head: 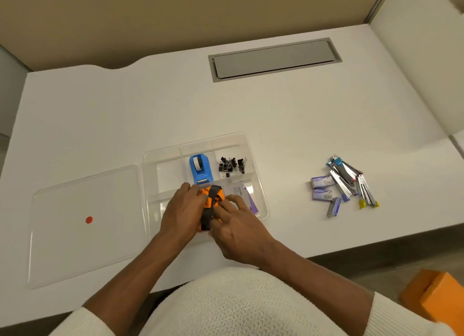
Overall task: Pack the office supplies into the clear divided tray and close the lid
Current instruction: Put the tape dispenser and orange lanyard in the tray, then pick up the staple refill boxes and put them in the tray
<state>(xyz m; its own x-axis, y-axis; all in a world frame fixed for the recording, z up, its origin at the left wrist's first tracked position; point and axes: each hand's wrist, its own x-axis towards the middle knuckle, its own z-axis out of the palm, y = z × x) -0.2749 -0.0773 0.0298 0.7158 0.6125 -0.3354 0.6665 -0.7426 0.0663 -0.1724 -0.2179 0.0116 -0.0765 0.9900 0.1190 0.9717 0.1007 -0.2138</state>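
L hand & R hand gripping orange-black plastic tool w/ fingers closed | sitting over clear divided tray near-edge compartment | white desk lying open beyond.

white desk: tray, lid, staplers.
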